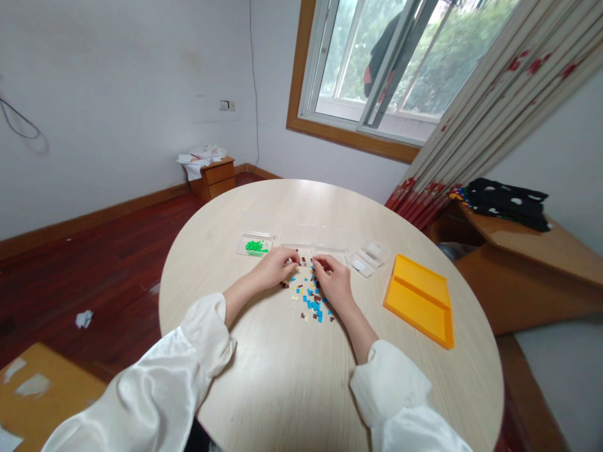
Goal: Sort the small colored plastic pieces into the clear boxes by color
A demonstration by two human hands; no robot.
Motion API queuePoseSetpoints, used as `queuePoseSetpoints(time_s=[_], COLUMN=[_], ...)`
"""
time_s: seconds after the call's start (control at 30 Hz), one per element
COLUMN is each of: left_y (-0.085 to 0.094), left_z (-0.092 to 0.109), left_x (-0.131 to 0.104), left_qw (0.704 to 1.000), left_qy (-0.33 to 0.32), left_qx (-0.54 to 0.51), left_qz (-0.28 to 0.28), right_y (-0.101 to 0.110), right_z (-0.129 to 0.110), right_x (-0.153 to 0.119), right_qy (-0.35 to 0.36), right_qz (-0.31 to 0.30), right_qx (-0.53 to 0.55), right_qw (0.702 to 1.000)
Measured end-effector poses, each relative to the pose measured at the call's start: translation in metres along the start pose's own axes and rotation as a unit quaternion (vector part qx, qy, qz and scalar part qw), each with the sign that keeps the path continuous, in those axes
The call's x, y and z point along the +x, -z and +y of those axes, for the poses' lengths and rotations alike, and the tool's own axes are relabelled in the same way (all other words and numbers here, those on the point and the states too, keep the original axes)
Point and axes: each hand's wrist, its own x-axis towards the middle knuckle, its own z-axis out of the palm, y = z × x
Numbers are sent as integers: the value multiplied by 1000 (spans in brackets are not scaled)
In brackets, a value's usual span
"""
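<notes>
My left hand (277, 267) is closed in a pinch over the left side of a loose pile of small building bricks (311, 304). Blue, dark brown, pale yellow and yellow pieces make up the pile, which lies directly on the table. Across from it, my right hand (333, 279) also pinches, thumb and fingertips together at the pile's upper right. Whatever sits between the fingertips of either hand is too small to make out. Just beyond the hands lies a clear plastic tray (330, 251), partly hidden, with a few brown pieces near its left part.
A clear box (242, 245) with green bricks (257, 247) stands left of the hands. To the right are a small clear case (366, 263) and a yellow two-part tray (419, 301). The round table (277, 383) has a curved edge; a wooden desk (527, 251) stands beyond it.
</notes>
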Motion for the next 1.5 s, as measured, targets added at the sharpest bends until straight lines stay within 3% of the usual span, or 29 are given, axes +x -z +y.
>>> queuePoseSetpoints(time_s=[0.33, 0.47, 0.63, 0.83, 1.03, 1.33, 1.5], left_y=[-2, -1, -2, -5, -6, 4, 20], left_z=[-6, -8, -15, -21, -22, -15, -7], left_x=[1, 2, 2, 3, 3, 2, 0], left_qw=[998, 996, 991, 988, 989, 987, 997], left_qy=[9, 22, 41, 67, 46, 40, 48], left_qx=[-13, 1, 24, 52, 59, 41, 1], left_qz=[56, 91, 125, 133, 131, 149, 65], right_y=[-5, -2, 0, -4, -7, -4, -5], right_z=[7, 2, -6, -11, -12, -12, -11], right_x=[0, 0, -4, -8, -9, -7, -7], right_qy=[-3, 49, 164, 213, 206, 157, 138], right_qz=[-12, -6, -91, -177, -208, -199, -191], right_qx=[26, -18, -94, -123, -170, -155, -147], right_qw=[1000, 999, 978, 953, 941, 955, 961])
